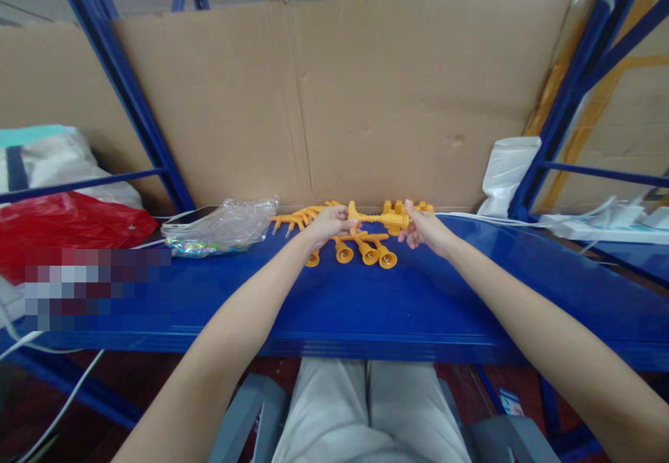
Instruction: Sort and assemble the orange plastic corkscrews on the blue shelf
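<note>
Between my two hands is an orange plastic toy piece [375, 219] with a twisted shaft, held level just above the blue shelf. My left hand [333, 223] grips its left end, beside a flared crosspiece. The fingers of my right hand [424, 229] are closed at its thicker, cylindrical right end. Below the piece lie several orange funnel-shaped parts [343, 252], their round mouths facing me. Behind my left hand is a row of slim orange parts [300, 217] with thin spiral tips. Behind the right end sit orange chunky parts [422, 207], partly hidden.
The blue shelf [397, 309] has a cardboard panel [366, 100] behind it and blue posts [128, 93] at the sides. On the left lie a clear plastic bag [230, 222] and a red bag [73, 229]. A white pouch [506, 173] stands right, near white cables [481, 218].
</note>
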A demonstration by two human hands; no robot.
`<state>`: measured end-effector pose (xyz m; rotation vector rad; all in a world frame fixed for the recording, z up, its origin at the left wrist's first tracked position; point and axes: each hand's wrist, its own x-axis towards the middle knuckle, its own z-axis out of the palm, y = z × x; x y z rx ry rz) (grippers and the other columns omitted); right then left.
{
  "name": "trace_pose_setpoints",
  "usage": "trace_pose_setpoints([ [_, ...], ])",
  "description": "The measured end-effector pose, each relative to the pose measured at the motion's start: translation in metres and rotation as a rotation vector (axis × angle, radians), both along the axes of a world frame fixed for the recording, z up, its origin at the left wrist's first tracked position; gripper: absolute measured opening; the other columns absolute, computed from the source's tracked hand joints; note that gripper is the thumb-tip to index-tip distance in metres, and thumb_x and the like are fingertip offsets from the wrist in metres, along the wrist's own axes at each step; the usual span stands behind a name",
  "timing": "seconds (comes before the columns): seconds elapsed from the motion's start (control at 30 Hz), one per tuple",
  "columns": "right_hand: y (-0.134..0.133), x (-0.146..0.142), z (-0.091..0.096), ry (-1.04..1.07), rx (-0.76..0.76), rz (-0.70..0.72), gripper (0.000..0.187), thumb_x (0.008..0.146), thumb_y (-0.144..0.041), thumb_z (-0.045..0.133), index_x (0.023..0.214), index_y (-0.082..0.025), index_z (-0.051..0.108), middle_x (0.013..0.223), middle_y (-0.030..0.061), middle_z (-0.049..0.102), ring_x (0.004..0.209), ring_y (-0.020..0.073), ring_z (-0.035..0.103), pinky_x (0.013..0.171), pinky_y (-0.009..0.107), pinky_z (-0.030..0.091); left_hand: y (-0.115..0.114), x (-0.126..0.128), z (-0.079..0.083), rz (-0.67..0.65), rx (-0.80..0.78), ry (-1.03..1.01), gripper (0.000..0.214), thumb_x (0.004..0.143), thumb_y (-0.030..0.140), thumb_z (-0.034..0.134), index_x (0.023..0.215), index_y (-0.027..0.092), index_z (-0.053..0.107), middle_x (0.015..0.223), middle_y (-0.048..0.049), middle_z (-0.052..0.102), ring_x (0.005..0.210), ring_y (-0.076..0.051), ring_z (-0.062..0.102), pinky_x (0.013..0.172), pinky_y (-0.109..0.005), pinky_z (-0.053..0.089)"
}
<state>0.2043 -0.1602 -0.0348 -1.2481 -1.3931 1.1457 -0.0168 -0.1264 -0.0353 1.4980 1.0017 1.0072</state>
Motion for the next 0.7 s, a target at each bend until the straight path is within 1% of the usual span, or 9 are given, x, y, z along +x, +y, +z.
trace_pose_setpoints([
  [0.07, 0.000, 0.002, 0.002, 0.045, -0.038, 0.056, 0.041, 0.100, -0.048, 0.026, 0.081, -0.019, 0.048, 0.049, 0.0043, 0.060, 0.032, 0.0099, 0.046, 0.035, 0.020, 0.033, -0.001, 0.000, 0.001, 0.022, 0.000, 0.009, 0.018, 0.076, 0.002, 0.069, 0.090, 0.011, 0.061, 0.081, -0.0066, 0.073, 0.076, -0.015, 0.071, 0.084, -0.036, 0.056],
  [0.1, 0.000, 0.004, 0.003, 0.067, -0.055, 0.095, 0.037, 0.100, -0.046, 0.028, 0.082, -0.020, 0.047, 0.051, 0.0041, 0.061, 0.033, 0.0102, 0.048, 0.036, 0.020, 0.035, -0.001, 0.000, 0.001, 0.032, 0.001, 0.014, 0.017, 0.077, 0.002, 0.068, 0.089, 0.011, 0.061, 0.082, -0.0068, 0.073, 0.076, -0.015, 0.071, 0.085, -0.036, 0.056],
  [0.17, 0.001, 0.009, 0.004, 0.105, -0.054, 0.165, 0.025, 0.099, -0.038, 0.039, 0.083, -0.020, 0.045, 0.057, 0.0036, 0.065, 0.037, 0.0100, 0.052, 0.040, 0.020, 0.039, 0.000, -0.001, 0.001, 0.045, 0.003, 0.024, 0.015, 0.078, 0.003, 0.067, 0.089, 0.011, 0.061, 0.082, -0.0072, 0.073, 0.076, -0.015, 0.072, 0.086, -0.036, 0.056],
  [0.23, 0.003, 0.012, 0.003, 0.123, -0.014, 0.192, 0.016, 0.096, -0.029, 0.049, 0.083, -0.020, 0.045, 0.060, 0.0025, 0.066, 0.040, 0.0092, 0.053, 0.043, 0.019, 0.041, 0.001, -0.002, 0.001, 0.042, -0.001, 0.036, 0.014, 0.079, 0.004, 0.066, 0.089, 0.011, 0.061, 0.084, -0.0075, 0.073, 0.078, -0.015, 0.072, 0.087, -0.037, 0.055],
  [0.3, 0.005, 0.014, 0.002, 0.122, 0.025, 0.182, 0.016, 0.095, -0.025, 0.051, 0.082, -0.020, 0.045, 0.059, 0.0018, 0.066, 0.040, 0.0084, 0.053, 0.043, 0.018, 0.042, 0.003, -0.004, 0.000, 0.027, -0.007, 0.041, 0.015, 0.079, 0.004, 0.066, 0.091, 0.012, 0.061, 0.085, -0.0075, 0.074, 0.079, -0.015, 0.072, 0.088, -0.038, 0.055],
  [0.43, 0.004, 0.011, 0.001, 0.075, 0.033, 0.147, 0.019, 0.098, -0.026, 0.046, 0.080, -0.019, 0.044, 0.057, 0.0030, 0.066, 0.036, 0.0074, 0.051, 0.040, 0.017, 0.040, 0.005, -0.006, -0.002, -0.007, -0.014, 0.017, 0.019, 0.077, 0.007, 0.070, 0.093, 0.012, 0.062, 0.083, -0.0070, 0.073, 0.080, -0.016, 0.072, 0.089, -0.038, 0.055],
  [0.57, 0.001, 0.008, 0.002, 0.039, 0.038, 0.098, 0.023, 0.099, -0.031, 0.042, 0.080, -0.019, 0.045, 0.053, 0.0039, 0.065, 0.033, 0.0076, 0.048, 0.036, 0.017, 0.036, 0.006, -0.006, -0.003, -0.015, -0.008, -0.003, 0.019, 0.075, 0.008, 0.072, 0.091, 0.012, 0.062, 0.081, -0.0065, 0.073, 0.076, -0.015, 0.071, 0.087, -0.037, 0.056],
  [0.7, 0.001, 0.008, 0.001, 0.021, 0.056, 0.065, 0.030, 0.098, -0.039, 0.045, 0.078, -0.017, 0.050, 0.048, 0.0038, 0.062, 0.030, 0.0076, 0.045, 0.032, 0.017, 0.032, 0.006, -0.006, -0.003, -0.028, 0.011, -0.001, 0.021, 0.074, 0.009, 0.074, 0.090, 0.012, 0.062, 0.081, -0.0070, 0.073, 0.078, -0.015, 0.072, 0.086, -0.036, 0.056],
])
